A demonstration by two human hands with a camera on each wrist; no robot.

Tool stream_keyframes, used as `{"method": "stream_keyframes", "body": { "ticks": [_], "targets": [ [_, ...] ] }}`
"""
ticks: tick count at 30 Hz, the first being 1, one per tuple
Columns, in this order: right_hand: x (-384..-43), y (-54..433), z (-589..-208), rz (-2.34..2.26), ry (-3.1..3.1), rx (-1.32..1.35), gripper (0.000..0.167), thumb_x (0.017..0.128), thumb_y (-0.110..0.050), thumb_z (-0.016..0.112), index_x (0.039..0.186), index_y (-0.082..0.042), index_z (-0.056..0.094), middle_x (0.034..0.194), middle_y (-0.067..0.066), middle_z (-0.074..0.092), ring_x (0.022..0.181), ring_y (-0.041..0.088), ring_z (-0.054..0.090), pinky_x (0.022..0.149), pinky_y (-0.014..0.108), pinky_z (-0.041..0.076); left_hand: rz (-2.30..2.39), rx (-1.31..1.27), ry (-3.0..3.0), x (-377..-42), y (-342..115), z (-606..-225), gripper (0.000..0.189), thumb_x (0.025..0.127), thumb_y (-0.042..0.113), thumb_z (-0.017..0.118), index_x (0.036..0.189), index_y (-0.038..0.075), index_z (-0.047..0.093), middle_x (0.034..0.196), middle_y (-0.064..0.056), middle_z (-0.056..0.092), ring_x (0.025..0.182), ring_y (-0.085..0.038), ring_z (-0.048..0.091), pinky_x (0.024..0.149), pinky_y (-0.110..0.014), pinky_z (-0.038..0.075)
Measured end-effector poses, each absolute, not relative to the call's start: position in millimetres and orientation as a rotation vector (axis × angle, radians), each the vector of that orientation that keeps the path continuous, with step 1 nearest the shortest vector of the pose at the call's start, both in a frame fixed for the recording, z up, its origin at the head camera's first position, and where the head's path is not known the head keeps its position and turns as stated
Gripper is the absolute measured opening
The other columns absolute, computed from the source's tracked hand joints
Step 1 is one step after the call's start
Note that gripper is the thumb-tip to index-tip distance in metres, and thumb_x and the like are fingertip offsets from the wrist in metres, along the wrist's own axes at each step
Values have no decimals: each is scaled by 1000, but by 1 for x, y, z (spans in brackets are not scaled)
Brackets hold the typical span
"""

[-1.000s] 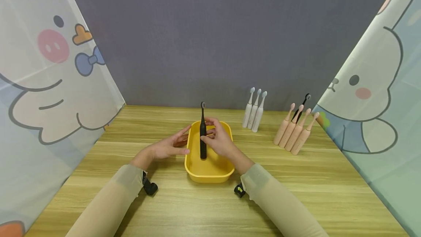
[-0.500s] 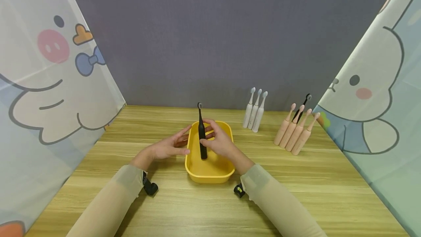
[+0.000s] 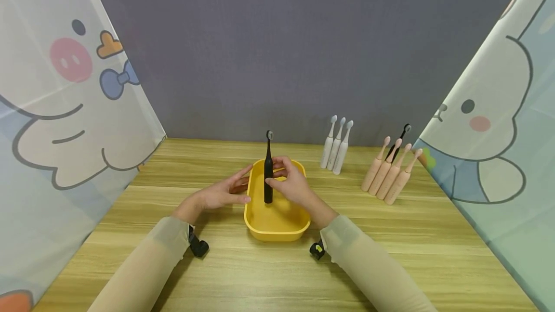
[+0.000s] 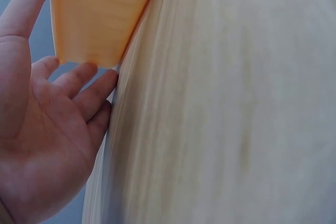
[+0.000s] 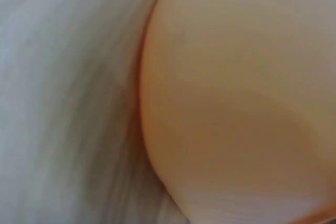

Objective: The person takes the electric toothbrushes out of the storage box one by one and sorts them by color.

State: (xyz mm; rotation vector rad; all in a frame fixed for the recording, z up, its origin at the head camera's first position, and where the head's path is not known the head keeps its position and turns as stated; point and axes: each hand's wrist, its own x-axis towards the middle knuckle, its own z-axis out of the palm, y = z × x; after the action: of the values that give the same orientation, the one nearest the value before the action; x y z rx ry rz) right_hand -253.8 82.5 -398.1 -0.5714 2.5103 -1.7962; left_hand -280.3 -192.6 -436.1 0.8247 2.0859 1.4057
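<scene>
My right hand (image 3: pixel 291 184) pinches a black electric toothbrush (image 3: pixel 268 182) by its handle, thumb on the near side and fingers behind. The toothbrush stands nearly upright, brush head on top, its lower end over the floor of a yellow plastic bin (image 3: pixel 277 235). In the right wrist view only the bin's outer wall (image 5: pixel 231 87) fills the frame, and the hand is out of sight. My left hand (image 3: pixel 221 194) is spread at the bin's left side. In the left wrist view its relaxed fingers (image 4: pixel 84 80) touch the bin's wall (image 4: pixel 97 19), thumb raised along its edge.
Three white electric toothbrushes (image 3: pixel 334 153) stand in a row behind and right of the bin. Farther right is a row of several pink ones (image 3: pixel 386 177), with another black toothbrush (image 3: pixel 393 150) behind them. A grey panel (image 3: pixel 295 57) closes off the wooden table's back.
The black toothbrush first leaned left, then came back to upright, and it now sits slightly higher over the bin floor. My right hand moved with it; the left hand stayed in place.
</scene>
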Motion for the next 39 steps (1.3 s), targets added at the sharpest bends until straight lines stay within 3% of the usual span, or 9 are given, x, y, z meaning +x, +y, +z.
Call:
{"method": "stream_keyframes", "body": {
  "ticks": [8,14,21,28,31,35,39],
  "targets": [
    [-247,105,-373,-1943,2475,-627,53,100,2,74,149,-2,54,137,23,62,117,36,69,98,33,64,1389,833,2119,-280,-193,-437,108,106,29,76,178,29,-4,184,-19,19,168,-46,24,135,-67,24],
    [-241,139,-361,-2007,2524,-650,54,98,7,74,147,3,51,135,24,61,108,22,68,89,18,61,1397,844,2110,-279,-194,-437,107,106,25,76,178,28,-4,184,-19,19,168,-46,23,135,-67,24],
    [-226,185,-362,-1906,2654,-586,55,100,5,73,150,7,49,139,29,61,114,17,67,91,13,59,1411,833,2098,-277,-195,-438,107,106,24,76,178,29,-3,184,-19,20,168,-47,23,134,-67,25],
    [-207,231,-372,-1784,2732,-534,52,103,4,70,149,9,45,139,31,60,110,-2,64,91,11,58,1400,818,2108,-276,-196,-438,107,106,25,76,178,30,-3,184,-18,19,169,-46,23,134,-66,26],
    [-199,249,-379,-1797,2759,-536,51,101,7,70,145,12,46,130,20,65,107,-6,65,88,11,59,1393,821,2122,-277,-196,-438,108,106,26,77,178,29,-3,184,-18,19,168,-46,24,134,-66,26],
    [-189,271,-388,-1857,2777,-553,49,98,14,70,140,14,46,121,-7,65,106,-6,66,86,11,60,1389,829,2124,-280,-195,-438,108,106,26,77,178,30,-3,184,-18,19,168,-46,24,134,-66,27],
    [-179,292,-393,-1940,2760,-581,46,97,17,69,138,6,51,115,-18,68,103,-4,68,83,11,59,1396,830,2105,-282,-195,-438,108,106,25,77,178,31,-3,184,-18,18,169,-45,22,134,-65,25]
  ]
}}
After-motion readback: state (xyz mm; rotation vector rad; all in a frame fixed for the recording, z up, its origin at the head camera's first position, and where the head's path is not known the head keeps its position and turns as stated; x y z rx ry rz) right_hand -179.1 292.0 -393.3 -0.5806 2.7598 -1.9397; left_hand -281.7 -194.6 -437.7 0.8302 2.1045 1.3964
